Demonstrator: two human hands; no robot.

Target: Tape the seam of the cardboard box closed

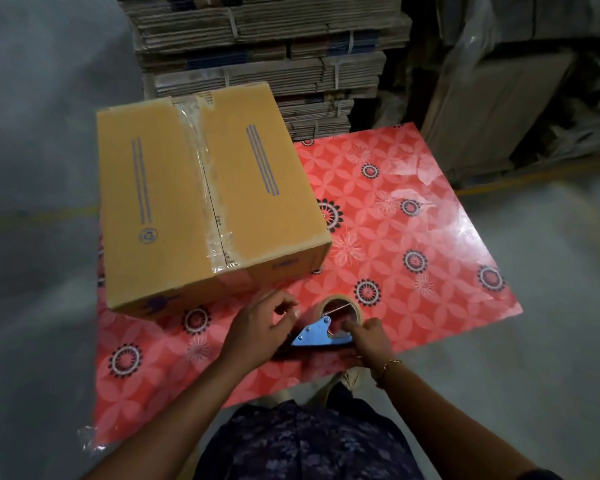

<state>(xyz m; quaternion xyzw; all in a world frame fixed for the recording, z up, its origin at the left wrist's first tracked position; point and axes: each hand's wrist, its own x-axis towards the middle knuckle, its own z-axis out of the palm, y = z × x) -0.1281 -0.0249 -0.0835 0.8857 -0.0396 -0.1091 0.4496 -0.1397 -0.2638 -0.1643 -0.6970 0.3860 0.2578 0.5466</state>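
Clear tape end pinched in our left hand (257,327), right hand (368,337) gripping the blue metal tape dispenser (321,336), we should pull straight along the brown cardboard box (201,199) seam.

1. We extend both bare forearms forward and downward, converging.
2. Our left hand (257,329) is palm-down, with thumb and forefinger pinched.
3. Our right hand (368,337) is curled in a closed grip, bracelet at the wrist.
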